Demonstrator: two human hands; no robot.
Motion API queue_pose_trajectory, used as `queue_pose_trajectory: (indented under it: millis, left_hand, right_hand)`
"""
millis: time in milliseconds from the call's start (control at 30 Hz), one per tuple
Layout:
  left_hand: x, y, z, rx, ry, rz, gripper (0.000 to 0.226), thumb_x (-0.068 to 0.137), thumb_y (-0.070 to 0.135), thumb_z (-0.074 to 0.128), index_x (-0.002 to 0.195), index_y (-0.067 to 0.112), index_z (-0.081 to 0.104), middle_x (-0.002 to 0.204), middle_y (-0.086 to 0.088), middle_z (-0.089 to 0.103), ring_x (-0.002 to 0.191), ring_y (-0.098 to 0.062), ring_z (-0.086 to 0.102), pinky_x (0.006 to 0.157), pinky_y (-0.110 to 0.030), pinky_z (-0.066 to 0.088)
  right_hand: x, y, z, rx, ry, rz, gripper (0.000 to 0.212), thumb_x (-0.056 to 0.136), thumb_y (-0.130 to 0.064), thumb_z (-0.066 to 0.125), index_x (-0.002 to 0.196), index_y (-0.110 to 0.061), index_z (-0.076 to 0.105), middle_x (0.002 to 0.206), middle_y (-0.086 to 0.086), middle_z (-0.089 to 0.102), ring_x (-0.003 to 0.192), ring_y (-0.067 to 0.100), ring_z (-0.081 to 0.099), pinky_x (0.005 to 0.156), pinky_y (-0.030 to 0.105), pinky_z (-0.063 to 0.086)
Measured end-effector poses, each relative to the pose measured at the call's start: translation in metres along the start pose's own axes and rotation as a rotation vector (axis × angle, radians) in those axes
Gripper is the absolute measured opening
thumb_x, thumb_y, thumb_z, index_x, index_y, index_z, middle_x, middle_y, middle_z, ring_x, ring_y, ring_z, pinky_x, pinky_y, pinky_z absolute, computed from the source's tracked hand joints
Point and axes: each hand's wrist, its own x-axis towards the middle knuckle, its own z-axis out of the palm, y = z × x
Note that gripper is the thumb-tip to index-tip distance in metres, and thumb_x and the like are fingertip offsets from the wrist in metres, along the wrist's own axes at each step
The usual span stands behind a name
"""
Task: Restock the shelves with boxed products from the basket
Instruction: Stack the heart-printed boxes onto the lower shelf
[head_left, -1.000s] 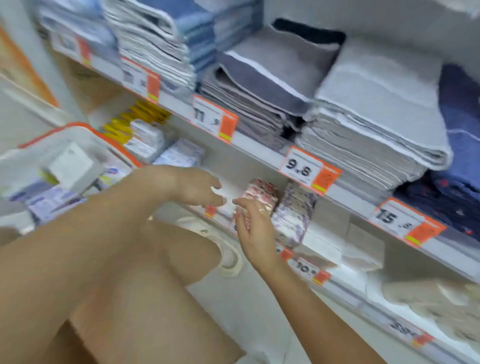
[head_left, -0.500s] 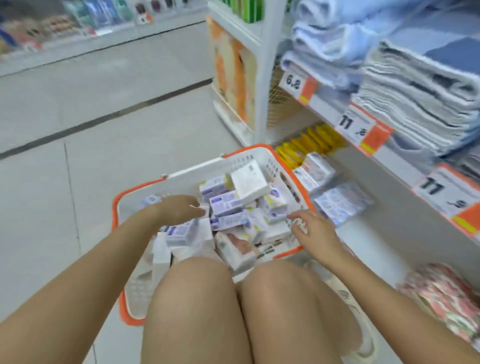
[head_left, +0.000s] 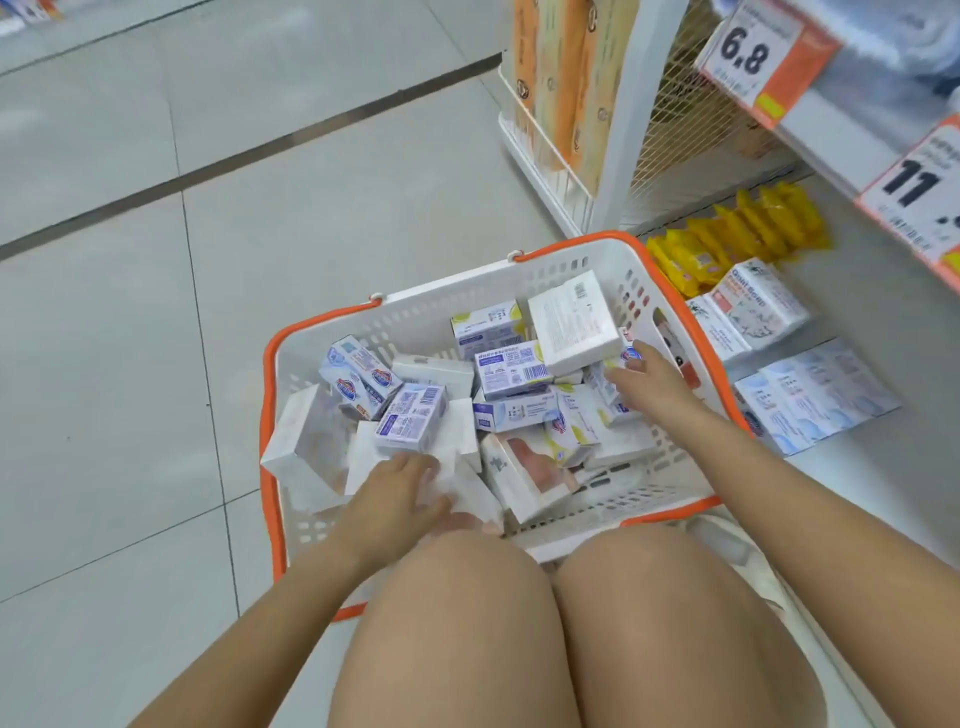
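One white plastic basket with a perforated wall and orange rim sits on the tiled floor before two bare knees, holding well over a dozen small cardboard boxes, mostly white with blue print. The left hand lies spread, fingers straight, on flat white boxes at the near wall. The right hand, fingers loosely extended, touches boxes at the far right wall; beyond it, about seven yellow packets stand on the bottom shelf.

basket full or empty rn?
Still well stocked: the basket holds a loose jumble of boxes covering its floor, not up to the rim. Both hands reach in among them.
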Motion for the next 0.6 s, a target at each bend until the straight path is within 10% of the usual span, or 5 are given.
queue_pose_trajectory:
  millis: [133, 333, 600]
  left_hand:
    - [0.007, 0.003, 0.014, -0.044, -0.053, -0.008, 0.094, 0.060, 0.064, 0.046, 0.142, 0.018, 0.039, 0.137, 0.001, 0.043, 0.121, -0.016, 0.041, 0.099, -0.023, 0.031]
    - [0.012, 0.000, 0.020, 0.123, -0.016, 0.067, 0.064, 0.082, 0.032, 0.063, 0.142, 0.029, 0.039, 0.130, -0.001, 0.042, 0.118, -0.020, 0.040, 0.098, -0.025, 0.032]
    - [0.004, -0.013, 0.013, -0.082, -0.041, 0.060, 0.062, 0.079, 0.032, 0.072, 0.134, 0.032, 0.044, 0.130, 0.010, 0.047, 0.120, -0.011, 0.045, 0.091, -0.021, 0.034]
  right_hand:
    - [0.010, -0.008, 0.011, 0.302, -0.030, 0.093, 0.045, 0.094, -0.022, 0.058, 0.136, -0.012, 0.045, 0.122, 0.005, 0.057, 0.111, 0.023, 0.055, 0.086, 0.032, 0.049]
    - [0.025, -0.014, 0.017, 0.477, 0.073, 0.175, 0.050, 0.086, -0.035, 0.069, 0.122, -0.003, 0.057, 0.087, 0.001, 0.058, 0.078, 0.011, 0.056, 0.080, 0.030, 0.055]
    - [0.018, -0.029, 0.024, 0.580, 0.112, 0.164, 0.047, 0.084, -0.022, 0.072, 0.122, 0.000, 0.055, 0.108, 0.008, 0.062, 0.087, 0.016, 0.066, 0.066, 0.021, 0.058]
